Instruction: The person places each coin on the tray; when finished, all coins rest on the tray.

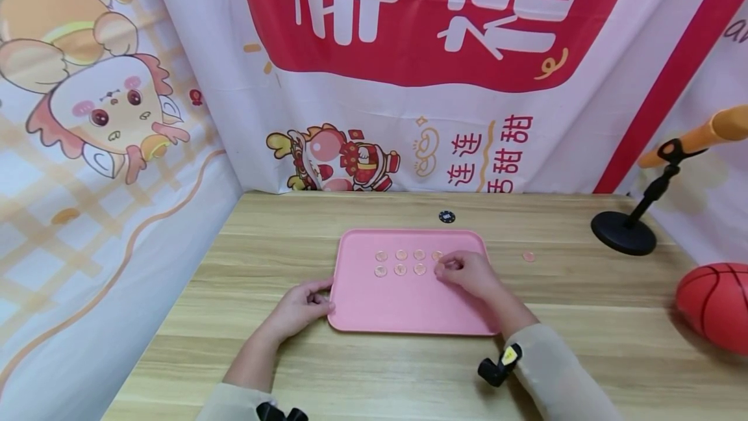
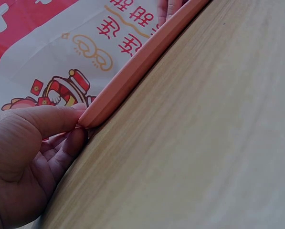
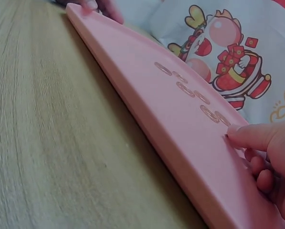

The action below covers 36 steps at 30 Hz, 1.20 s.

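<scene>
Nearest to us, the left hand (image 1: 300, 309) rests on the wooden table (image 1: 584, 317) at the near left corner of the pink tray (image 1: 403, 307); in the left wrist view we see its thumb (image 2: 47, 120) lying against the tray's rim and the other fingers curled loosely under it, touching the edge rather than gripping it. Over the right half of the tray, the right hand (image 1: 470, 273) lies with its fingers bent and its fingertips down on the tray floor at the right end of the near row of coins (image 1: 400, 269). We cannot tell whether it pinches a coin there, since the fingers cover the spot. The tray lies flat in the middle of the table and holds small pinkish coins in two short rows, side by side and slightly apart. One more coin (image 1: 528, 256) lies on the table just right of the tray. Beyond the tray's far edge sits a black chip (image 1: 447, 216). At the far right stand a black stand (image 1: 624, 232) and an orange ball (image 1: 715, 304).
</scene>
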Each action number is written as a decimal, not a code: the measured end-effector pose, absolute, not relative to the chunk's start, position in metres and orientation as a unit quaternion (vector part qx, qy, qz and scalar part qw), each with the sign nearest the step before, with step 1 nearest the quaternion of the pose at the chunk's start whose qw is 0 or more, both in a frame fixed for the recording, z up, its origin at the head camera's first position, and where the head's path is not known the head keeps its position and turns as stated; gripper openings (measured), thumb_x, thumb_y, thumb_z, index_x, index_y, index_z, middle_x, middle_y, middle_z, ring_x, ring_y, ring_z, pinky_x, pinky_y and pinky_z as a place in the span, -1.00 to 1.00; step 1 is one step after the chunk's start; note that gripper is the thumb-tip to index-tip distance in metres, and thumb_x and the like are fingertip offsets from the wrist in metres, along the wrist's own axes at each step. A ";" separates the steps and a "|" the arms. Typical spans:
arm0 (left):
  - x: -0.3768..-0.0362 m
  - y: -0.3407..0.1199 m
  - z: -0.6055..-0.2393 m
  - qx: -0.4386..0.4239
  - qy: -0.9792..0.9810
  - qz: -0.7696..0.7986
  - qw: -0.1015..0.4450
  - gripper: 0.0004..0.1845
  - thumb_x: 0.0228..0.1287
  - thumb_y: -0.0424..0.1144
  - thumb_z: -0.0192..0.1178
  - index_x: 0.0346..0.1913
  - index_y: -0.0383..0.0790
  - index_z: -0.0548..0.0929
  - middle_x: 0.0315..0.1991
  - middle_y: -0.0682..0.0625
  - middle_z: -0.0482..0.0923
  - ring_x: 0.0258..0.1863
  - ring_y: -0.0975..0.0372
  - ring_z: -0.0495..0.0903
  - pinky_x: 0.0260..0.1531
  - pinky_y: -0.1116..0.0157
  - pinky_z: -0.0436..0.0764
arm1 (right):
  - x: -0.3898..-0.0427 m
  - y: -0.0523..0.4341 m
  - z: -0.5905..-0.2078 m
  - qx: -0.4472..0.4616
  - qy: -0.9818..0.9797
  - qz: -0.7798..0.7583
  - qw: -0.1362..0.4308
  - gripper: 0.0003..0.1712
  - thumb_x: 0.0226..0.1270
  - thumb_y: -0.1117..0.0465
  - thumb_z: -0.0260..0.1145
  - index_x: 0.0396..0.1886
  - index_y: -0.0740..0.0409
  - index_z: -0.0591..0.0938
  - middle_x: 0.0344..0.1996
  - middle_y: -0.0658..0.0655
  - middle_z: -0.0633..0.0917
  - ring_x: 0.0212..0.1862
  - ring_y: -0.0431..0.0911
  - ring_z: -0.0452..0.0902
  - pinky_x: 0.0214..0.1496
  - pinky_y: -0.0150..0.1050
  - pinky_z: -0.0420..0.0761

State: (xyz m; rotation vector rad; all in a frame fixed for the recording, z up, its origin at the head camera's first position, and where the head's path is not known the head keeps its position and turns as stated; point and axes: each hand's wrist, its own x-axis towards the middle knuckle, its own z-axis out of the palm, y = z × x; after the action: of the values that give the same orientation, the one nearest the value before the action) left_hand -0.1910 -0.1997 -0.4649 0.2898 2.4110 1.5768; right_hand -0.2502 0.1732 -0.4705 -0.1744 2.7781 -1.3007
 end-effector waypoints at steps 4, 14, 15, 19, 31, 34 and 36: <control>-0.192 -0.200 -0.465 0.100 0.826 0.541 0.123 -0.37 0.24 -0.30 0.32 0.34 -0.45 0.40 -0.14 -0.19 0.55 -0.28 0.28 0.51 -0.32 0.46 0.53 | -0.250 0.170 -0.470 -0.057 0.915 -0.399 0.034 -0.63 0.11 0.11 0.49 -0.12 0.20 0.72 -0.27 0.10 0.73 -0.23 -0.12 0.56 -0.11 -0.22 0.57; -0.192 -0.200 -0.467 0.102 0.825 0.542 0.122 -0.37 0.24 -0.30 0.31 0.34 -0.46 0.40 -0.09 -0.22 0.55 -0.27 0.28 0.51 -0.31 0.46 0.54 | -0.248 0.166 -0.466 -0.033 0.924 -0.378 0.050 -0.62 0.12 0.11 0.48 -0.07 0.15 0.72 -0.15 0.13 0.74 -0.13 -0.06 0.60 0.05 -0.07 0.59; -0.192 -0.200 -0.467 0.101 0.826 0.541 0.122 -0.37 0.24 -0.30 0.31 0.34 -0.45 0.40 -0.10 -0.22 0.55 -0.27 0.28 0.51 -0.31 0.46 0.54 | -0.248 0.166 -0.466 -0.030 0.922 -0.382 0.053 -0.62 0.12 0.11 0.48 -0.06 0.14 0.72 -0.14 0.13 0.74 -0.12 -0.05 0.60 0.05 -0.08 0.59; -0.192 -0.200 -0.466 0.102 0.825 0.542 0.123 -0.37 0.24 -0.30 0.31 0.34 -0.45 0.40 -0.10 -0.21 0.55 -0.27 0.29 0.51 -0.31 0.46 0.54 | -0.248 0.170 -0.463 -0.036 0.917 -0.394 0.055 -0.58 0.12 0.10 0.49 -0.03 0.15 0.71 -0.13 0.14 0.73 -0.14 -0.08 0.58 -0.03 -0.16 0.59; -0.193 -0.201 -0.467 0.102 0.826 0.541 0.122 -0.37 0.23 -0.31 0.31 0.33 -0.46 0.40 -0.11 -0.21 0.56 -0.27 0.28 0.52 -0.30 0.46 0.54 | -0.244 0.211 -0.435 0.022 0.900 -0.432 0.047 -0.49 0.23 0.06 0.41 0.14 0.15 0.61 -0.21 0.17 0.59 -0.22 -0.04 0.46 -0.26 -0.27 0.52; -0.194 -0.201 -0.468 0.103 0.826 0.541 0.122 -0.37 0.23 -0.32 0.31 0.33 -0.47 0.40 -0.14 -0.20 0.56 -0.28 0.29 0.52 -0.30 0.46 0.54 | -0.244 0.225 -0.431 0.026 0.903 -0.428 0.040 -0.48 0.28 0.03 0.37 0.18 0.16 0.59 -0.14 0.20 0.60 -0.15 -0.01 0.47 -0.22 -0.29 0.52; -0.194 -0.201 -0.469 0.102 0.827 0.540 0.121 -0.37 0.23 -0.32 0.31 0.33 -0.46 0.41 -0.16 -0.19 0.57 -0.29 0.30 0.52 -0.30 0.47 0.54 | -0.243 0.234 -0.430 0.024 0.905 -0.424 0.034 -0.48 0.32 0.03 0.34 0.21 0.17 0.58 -0.11 0.22 0.60 -0.12 0.00 0.47 -0.20 -0.29 0.52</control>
State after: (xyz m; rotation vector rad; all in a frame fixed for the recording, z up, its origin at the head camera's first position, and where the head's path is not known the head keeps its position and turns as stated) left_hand -0.1940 -0.2007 -0.4687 0.2992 2.4137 1.5758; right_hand -0.2434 0.2340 -0.4304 0.0724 2.7834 -1.3038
